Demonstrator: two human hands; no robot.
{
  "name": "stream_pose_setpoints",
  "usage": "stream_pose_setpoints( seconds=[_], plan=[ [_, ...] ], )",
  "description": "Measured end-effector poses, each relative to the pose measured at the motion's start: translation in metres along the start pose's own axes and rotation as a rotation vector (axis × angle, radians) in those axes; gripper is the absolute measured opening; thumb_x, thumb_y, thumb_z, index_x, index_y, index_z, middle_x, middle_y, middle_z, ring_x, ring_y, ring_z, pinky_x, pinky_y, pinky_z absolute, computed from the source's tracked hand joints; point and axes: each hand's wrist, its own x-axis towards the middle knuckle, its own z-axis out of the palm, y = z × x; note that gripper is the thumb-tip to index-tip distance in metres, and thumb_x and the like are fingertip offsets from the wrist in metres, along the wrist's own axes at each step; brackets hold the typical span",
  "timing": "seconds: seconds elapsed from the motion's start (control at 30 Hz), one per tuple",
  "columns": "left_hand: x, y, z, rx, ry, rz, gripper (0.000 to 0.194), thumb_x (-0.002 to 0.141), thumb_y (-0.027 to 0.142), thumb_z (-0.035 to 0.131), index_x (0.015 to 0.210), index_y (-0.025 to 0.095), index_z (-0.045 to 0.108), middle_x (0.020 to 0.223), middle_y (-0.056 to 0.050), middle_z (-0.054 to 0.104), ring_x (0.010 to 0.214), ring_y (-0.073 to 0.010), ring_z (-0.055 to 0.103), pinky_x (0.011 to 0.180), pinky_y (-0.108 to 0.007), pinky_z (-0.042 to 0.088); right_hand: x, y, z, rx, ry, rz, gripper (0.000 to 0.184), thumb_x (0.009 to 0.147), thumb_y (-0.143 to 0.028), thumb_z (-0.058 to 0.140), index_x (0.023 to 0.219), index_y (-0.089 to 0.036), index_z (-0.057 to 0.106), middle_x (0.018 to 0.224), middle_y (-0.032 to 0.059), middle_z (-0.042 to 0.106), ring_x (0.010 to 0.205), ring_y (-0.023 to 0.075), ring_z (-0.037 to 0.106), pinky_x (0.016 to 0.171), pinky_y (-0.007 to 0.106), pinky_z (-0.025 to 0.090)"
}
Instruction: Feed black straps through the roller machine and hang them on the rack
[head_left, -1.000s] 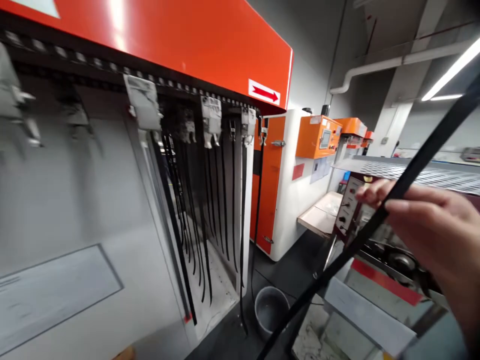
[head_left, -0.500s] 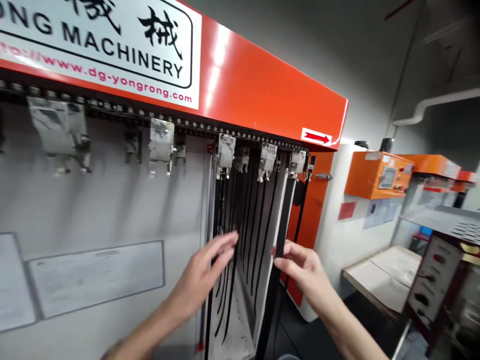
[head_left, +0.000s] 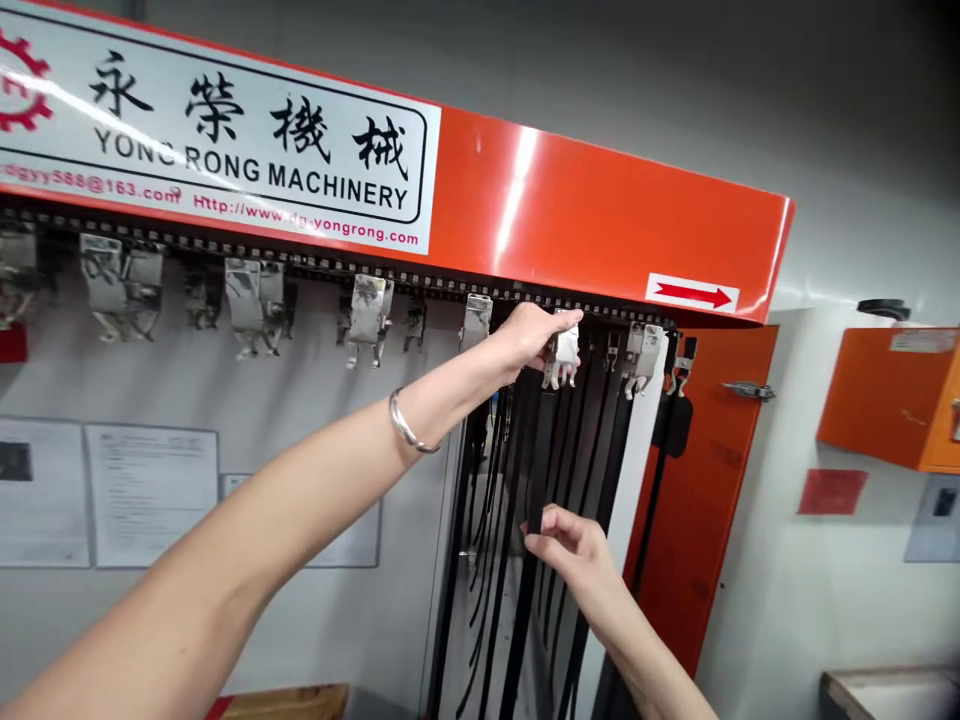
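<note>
My left hand [head_left: 529,338], a silver bangle on its wrist, reaches up and is closed around a metal spring clip [head_left: 565,352] under the orange housing, thumb on the clip's top and fingers partly hidden behind it. Lower down, my right hand [head_left: 571,552] pinches a long black strap [head_left: 533,475] between thumb and fingers. The strap runs up toward my left hand; its top end is hard to make out. Another clip [head_left: 642,358] hangs to the right, and several black straps dangle in the machine's opening behind my hands.
An orange machine housing [head_left: 600,215] with a red-arrow sticker [head_left: 691,294] spans the top. More clips [head_left: 370,315] hang from its chain at left. A white post [head_left: 637,480] edges the opening, beside an orange door [head_left: 712,450] with a latch. Another orange box [head_left: 885,395] stands right.
My left hand has risen from beside the straps to a clip. My right hand, pinching a strap, has moved left relative to the white post. The view has turned left.
</note>
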Motion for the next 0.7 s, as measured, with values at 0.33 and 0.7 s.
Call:
stream_pose_setpoints(
  seconds=[0.33, 0.7],
  plan=[
    [0.001, -0.005, -0.005, 0.042, -0.028, -0.025, 0.041, 0.084, 0.049, 0.057, 0.079, 0.01, 0.069, 0.076, -0.012, 0.075, 0.061, -0.0162, 0.068, 0.076, -0.038, 0.055, 0.035, 0.001, -0.008, 0.058, -0.011, -0.007, 0.025, 0.075, -0.036, 0.068, 0.066, -0.018, 0.052, 0.07, -0.0005, 0.051, 0.069, 0.0133, 0.043, 0.066, 0.027, 0.032],
    [-0.041, -0.034, -0.004, 0.072, 0.073, 0.032, 0.053, 0.074, 0.054, 0.069, 0.109, 0.015, 0.064, 0.122, -0.015, 0.066, 0.113, -0.0237, 0.061, 0.099, -0.041, 0.046, 0.039, 0.005, -0.009, 0.091, 0.017, 0.01, 0.025, 0.072, -0.036, 0.071, 0.065, -0.018, 0.055, 0.066, -0.0023, 0.052, 0.068, 0.0133, 0.047, 0.064, 0.026, 0.032]
  ],
)
